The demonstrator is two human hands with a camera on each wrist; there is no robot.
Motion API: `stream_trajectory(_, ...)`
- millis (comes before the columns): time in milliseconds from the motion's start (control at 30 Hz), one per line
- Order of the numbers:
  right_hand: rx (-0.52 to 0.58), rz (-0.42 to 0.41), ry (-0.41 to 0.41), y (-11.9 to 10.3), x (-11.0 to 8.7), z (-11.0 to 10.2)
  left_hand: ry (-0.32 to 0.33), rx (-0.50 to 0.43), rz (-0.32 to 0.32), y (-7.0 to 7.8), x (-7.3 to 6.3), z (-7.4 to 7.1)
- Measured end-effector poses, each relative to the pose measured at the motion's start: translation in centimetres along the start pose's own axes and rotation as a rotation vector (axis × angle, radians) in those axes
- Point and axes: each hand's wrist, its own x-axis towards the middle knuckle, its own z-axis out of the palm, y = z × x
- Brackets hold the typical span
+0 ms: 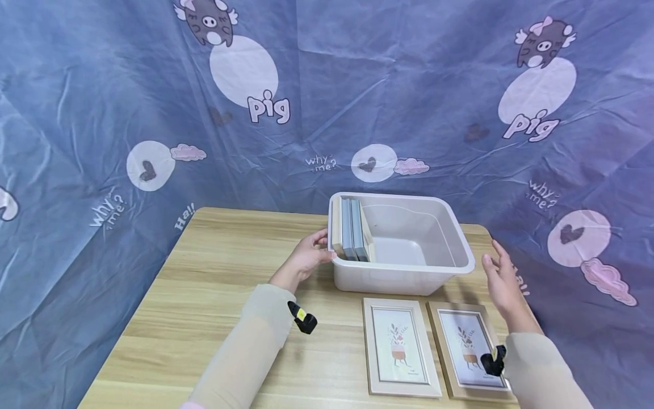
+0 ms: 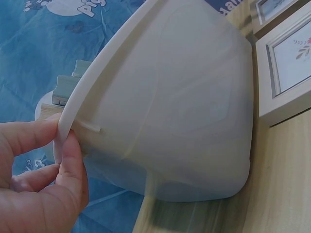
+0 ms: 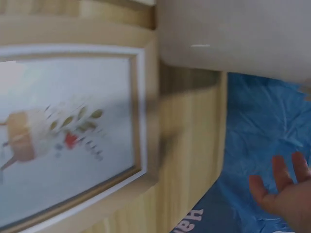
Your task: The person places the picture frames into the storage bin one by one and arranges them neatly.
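Fingers [image 2: 73, 162] of left hand [image 1: 305, 257] pinch the bin [image 1: 383, 279] at its rim [image 1: 403, 268]; right hand [image 1: 504, 284] extends beside it, released

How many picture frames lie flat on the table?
2: the pale frame, in front of the white bin, and the tan frame, right of the pale one. The bin might hide others.

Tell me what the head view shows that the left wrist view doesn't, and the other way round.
Only the head view shows the right hand, the sleeves and the white tub from above, with its inner floor.

Only the left wrist view shows a short pale ridge or mark under the rim.

Both show the left hand pinching that rim, flat items standing in the tub, two picture frames, the table and blue cloth.
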Motion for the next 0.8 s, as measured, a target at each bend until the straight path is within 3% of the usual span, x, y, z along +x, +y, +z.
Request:
stream_trajectory(133, -0.124, -0.041, 0.034, 0.9, -0.8, 0.3, -0.001, 0.007, -0.003, 0.1, 0.0, 0.0)
stream_trajectory(233, -0.221, -0.026, 0.024, 1.7, -1.6, 0.3, -0.001, 0.008, -0.007, 0.1, -0.1, 0.0)
stream_trajectory(500, -0.444, 0.152, -0.08, 3.5, -3.3, 0.9, -0.004, -0.001, -0.001, 0.3, 0.1, -0.1)
stream_trajectory(800, -0.617, 0.235, -0.187, 4.4, -4.4, 2.8, -0.018, -0.006, -0.006, 0.2, 0.6, -0.6)
